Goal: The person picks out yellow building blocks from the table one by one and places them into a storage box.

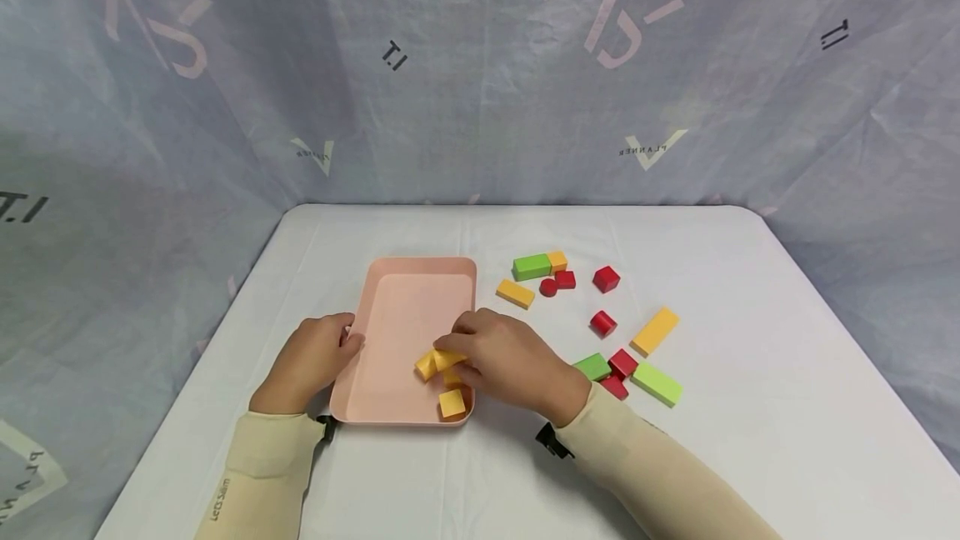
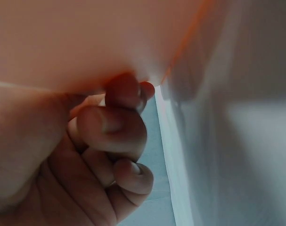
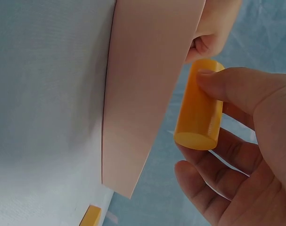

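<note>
Yellow cylinder (image 3: pixel 198 115), pinched by the right hand (image 1: pixel 498 357), hung over the pink tray (image 1: pixel 397 319), below the head view's centre; the left hand (image 1: pixel 311 357) gripped the tray's left rim. A loosened pinch could have dropped it askew onto the yellow blocks (image 1: pixel 452 404).

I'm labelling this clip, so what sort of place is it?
Probably a makeshift recording booth: wrinkled grey printed sheeting hangs behind a white rectangular table holding small red, green and yellow blocks.

Our cream-sleeved left hand (image 1: pixel 313 357) grips the left side of the pink rectangular tray (image 1: pixel 405 307). Our cream-sleeved right hand (image 1: pixel 508 359) pinches at its right side.
</note>
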Demonstrator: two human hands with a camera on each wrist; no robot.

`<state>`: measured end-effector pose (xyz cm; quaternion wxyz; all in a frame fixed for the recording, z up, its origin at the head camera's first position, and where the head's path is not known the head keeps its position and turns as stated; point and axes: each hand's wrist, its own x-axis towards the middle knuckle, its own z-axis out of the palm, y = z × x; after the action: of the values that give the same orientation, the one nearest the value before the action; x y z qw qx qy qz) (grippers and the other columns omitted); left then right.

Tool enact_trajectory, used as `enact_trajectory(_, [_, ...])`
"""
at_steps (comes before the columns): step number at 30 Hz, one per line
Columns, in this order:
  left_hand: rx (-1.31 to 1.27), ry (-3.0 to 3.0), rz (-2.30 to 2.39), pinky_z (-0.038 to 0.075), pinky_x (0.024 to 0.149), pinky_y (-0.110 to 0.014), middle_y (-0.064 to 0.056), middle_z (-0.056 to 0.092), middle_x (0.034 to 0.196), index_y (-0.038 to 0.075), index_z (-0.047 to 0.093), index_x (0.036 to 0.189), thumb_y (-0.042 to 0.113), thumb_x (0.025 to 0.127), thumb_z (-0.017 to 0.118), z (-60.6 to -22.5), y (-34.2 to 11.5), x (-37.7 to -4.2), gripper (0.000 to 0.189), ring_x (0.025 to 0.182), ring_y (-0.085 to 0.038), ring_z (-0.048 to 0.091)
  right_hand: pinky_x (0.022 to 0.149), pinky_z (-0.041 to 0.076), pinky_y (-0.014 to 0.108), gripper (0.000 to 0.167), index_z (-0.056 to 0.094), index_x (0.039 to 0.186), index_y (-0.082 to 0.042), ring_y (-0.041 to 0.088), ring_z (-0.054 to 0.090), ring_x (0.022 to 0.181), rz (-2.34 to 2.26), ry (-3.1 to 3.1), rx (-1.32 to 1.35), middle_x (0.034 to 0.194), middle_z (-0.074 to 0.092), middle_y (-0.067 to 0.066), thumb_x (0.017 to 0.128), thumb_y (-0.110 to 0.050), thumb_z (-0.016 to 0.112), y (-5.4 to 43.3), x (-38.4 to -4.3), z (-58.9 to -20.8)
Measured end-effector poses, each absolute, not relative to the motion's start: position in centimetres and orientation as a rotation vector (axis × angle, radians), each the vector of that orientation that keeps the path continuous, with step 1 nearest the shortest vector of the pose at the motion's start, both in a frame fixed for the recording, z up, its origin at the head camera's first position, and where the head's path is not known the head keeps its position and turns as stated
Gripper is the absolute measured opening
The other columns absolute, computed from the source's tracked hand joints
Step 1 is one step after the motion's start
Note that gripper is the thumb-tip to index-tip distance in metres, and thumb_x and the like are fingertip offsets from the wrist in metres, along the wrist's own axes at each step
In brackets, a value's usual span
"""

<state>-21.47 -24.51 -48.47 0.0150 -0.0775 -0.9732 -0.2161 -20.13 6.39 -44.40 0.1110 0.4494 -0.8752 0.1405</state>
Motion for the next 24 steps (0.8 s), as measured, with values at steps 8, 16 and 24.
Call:
enact_trajectory(8, [-0.259,-3.020,-0.666,0.028,0.051,-0.028,0.003,0.034,0.059,0.013,0.044,0.071,0.014,0.098,0.065,-48.52,-24.52,-21.41,0.034,0.051,-0.012,0.035,0.075,0.052,0.020,0.032,0.077,0.114,-0.025,0.008,0.056,0.090,0.430,-2.558,1.340,0.098,0.064,-0.007,0.084,-0.030,0.087,6.24,-20.07,-44.78])
enact_trajectory(16, [-0.260,-3.021,-0.672,0.027,0.052,-0.028,0.004,0.034,0.059,0.013,0.044,0.071,0.013,0.098,0.065,-48.41,-24.52,-21.36,0.034,0.052,-0.012,0.034,0.080,0.054,0.021,0.032,0.078,0.114,-0.025,0.008,0.059,0.094,0.441,-2.582,1.357,0.102,0.066,-0.007,0.084,-0.029,0.088,6.12,-19.93,-44.79])
enact_trajectory(24, [-0.263,-3.015,-0.660,0.027,0.052,-0.028,0.004,0.033,0.059,0.013,0.043,0.071,0.013,0.098,0.064,-48.34,-24.49,-21.34,0.035,0.052,-0.012,0.033,0.085,0.053,0.023,0.031,0.078,0.116,-0.024,0.010,0.060,0.098,0.380,-2.583,1.385,0.106,0.067,-0.006,0.086,-0.025,0.086,5.95,-19.91,-44.94])
